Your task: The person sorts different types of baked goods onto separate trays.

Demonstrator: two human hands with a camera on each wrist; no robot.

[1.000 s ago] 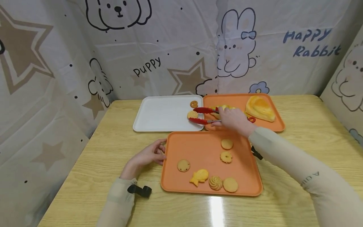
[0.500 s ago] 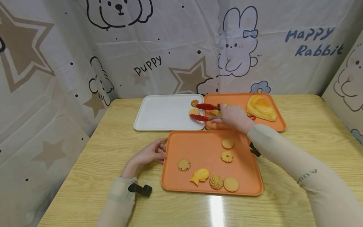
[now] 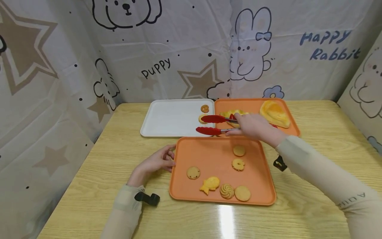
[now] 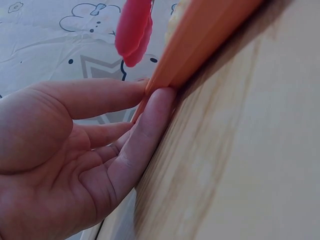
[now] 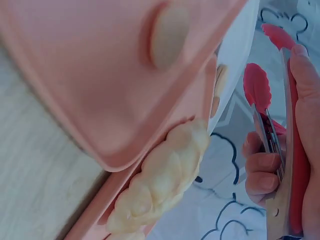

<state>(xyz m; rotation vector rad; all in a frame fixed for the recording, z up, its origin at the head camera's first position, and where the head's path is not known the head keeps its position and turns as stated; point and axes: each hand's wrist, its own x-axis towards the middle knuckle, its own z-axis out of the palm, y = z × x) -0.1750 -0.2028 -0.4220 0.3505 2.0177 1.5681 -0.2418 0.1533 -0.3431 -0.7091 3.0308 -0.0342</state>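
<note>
My left hand (image 3: pixel 155 161) grips the left rim of the front orange tray (image 3: pixel 206 146); in the left wrist view, its fingertips (image 4: pixel 156 107) pinch the tray's edge. My right hand (image 3: pixel 253 126) holds red-tipped tongs (image 3: pixel 209 130) above the inner edges of the two back trays. The tongs' tips stand apart with nothing between them, as the right wrist view also shows. Below them on the white tray (image 3: pixel 167 119) lies a round cookie (image 3: pixel 202 119), partly hidden by the upper tip. A small pretzel (image 3: pixel 204 108) lies behind it.
The front tray bears several cookies, among them a fish-shaped one (image 3: pixel 210 184) and a ring-shaped one (image 3: pixel 238 164). On the back orange tray (image 3: pixel 293 129) sit a braided bread (image 5: pixel 160 175) and a wedge-shaped bread (image 3: pixel 274 114). A patterned cloth (image 3: pixel 191 49) hangs behind the table.
The tongs have let go of the round cookie, which stays on the white tray near the pretzel. My right hand has drawn slightly right and toward me. The left hand has not moved.
</note>
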